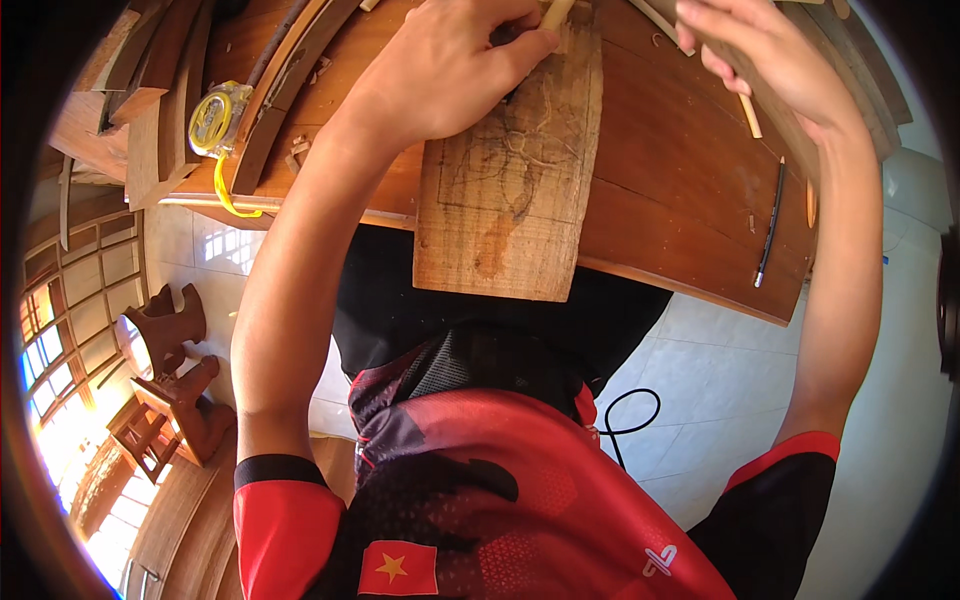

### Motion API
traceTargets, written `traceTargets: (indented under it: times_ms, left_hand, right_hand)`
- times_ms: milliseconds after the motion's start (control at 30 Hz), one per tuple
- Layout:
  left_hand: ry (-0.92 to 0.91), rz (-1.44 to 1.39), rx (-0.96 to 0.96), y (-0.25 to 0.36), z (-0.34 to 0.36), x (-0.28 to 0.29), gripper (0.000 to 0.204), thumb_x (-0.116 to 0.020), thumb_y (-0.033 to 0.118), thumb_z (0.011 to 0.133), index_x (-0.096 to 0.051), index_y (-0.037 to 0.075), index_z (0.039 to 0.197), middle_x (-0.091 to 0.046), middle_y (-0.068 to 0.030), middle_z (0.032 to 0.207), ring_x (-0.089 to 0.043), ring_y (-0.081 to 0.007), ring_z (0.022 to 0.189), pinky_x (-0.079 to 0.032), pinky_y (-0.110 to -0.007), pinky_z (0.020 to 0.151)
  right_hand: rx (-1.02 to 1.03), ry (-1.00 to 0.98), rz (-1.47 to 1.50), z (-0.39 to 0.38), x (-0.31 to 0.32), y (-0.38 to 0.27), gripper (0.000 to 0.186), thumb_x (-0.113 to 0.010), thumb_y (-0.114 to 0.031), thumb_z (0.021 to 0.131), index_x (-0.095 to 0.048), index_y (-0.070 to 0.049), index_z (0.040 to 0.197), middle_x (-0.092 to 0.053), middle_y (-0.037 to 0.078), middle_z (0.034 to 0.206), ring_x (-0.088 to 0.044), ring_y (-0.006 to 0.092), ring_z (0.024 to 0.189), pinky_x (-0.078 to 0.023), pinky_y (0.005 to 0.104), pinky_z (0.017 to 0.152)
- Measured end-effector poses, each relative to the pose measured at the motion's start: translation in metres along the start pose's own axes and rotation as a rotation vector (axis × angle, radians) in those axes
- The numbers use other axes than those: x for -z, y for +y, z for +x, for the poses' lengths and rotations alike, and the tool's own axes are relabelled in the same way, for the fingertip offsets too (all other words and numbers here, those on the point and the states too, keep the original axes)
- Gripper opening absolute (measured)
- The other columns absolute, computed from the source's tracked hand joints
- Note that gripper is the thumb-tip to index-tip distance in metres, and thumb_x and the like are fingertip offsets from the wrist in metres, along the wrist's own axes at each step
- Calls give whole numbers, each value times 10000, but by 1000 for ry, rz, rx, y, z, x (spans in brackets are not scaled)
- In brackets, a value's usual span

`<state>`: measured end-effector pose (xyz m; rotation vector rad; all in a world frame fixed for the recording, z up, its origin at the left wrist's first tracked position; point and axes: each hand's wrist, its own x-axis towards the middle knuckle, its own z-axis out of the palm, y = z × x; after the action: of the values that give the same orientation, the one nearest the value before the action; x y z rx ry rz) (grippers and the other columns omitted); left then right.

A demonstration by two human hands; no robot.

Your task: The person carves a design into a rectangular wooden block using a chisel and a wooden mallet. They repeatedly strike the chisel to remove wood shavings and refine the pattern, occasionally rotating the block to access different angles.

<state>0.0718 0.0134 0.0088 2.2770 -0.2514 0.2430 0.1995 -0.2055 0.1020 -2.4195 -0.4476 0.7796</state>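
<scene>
A flat wooden board (515, 200) with dark drawn lines lies on the brown table, its near end jutting past the edge over my lap. My left hand (445, 75) is above the board's far left part, fingers curled and thumb against a pale wooden handle-like piece (557, 14); the rest of that piece is cut off by the top of the view. Farther right, my right hand (765, 60) is raised over the table's far right side, its fingers loosely bent and apart. A thin pale wooden stick (751, 117) shows just below those fingers, partly hidden by them.
A yellow tape measure (212, 125) sits at the table's left beside curved wood strips (295, 85). A black pencil (771, 222) lies on the right of the tabletop (670, 200). Wood pieces (150, 100) are stacked far left. A black cord (632, 410) loops over the tiled floor.
</scene>
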Motion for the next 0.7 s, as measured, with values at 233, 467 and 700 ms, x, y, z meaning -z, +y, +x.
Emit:
traceTargets:
  times_ms: [233,467,700]
  left_hand:
    - [42,199,273,35,-2,5,375,-625,266,968,-718,-86,1059,-622,-233,978,-644,-358,904,-517,-474,836]
    - [65,187,323,37,-5,5,375,-633,258,964,-732,-94,1048,-635,-221,968,-672,-339,895,-536,-451,805]
    - [45,208,357,31,-2,6,354,-634,241,963,-731,-94,1024,-623,-220,991,-666,-315,872,-545,-449,785]
  right_hand:
    - [105,-56,8,6,0,10,281,-560,-227,1083,-659,-19,924,-558,-7,717,-492,78,609,-397,242,532]
    - [168,-145,-50,-5,1,-13,285,-540,-218,1090,-663,-9,939,-568,-1,732,-499,73,619,-410,238,533]
    - [123,7,-135,2,-2,-27,271,-548,-238,1088,-658,-26,959,-581,-1,734,-498,64,615,-398,224,500]
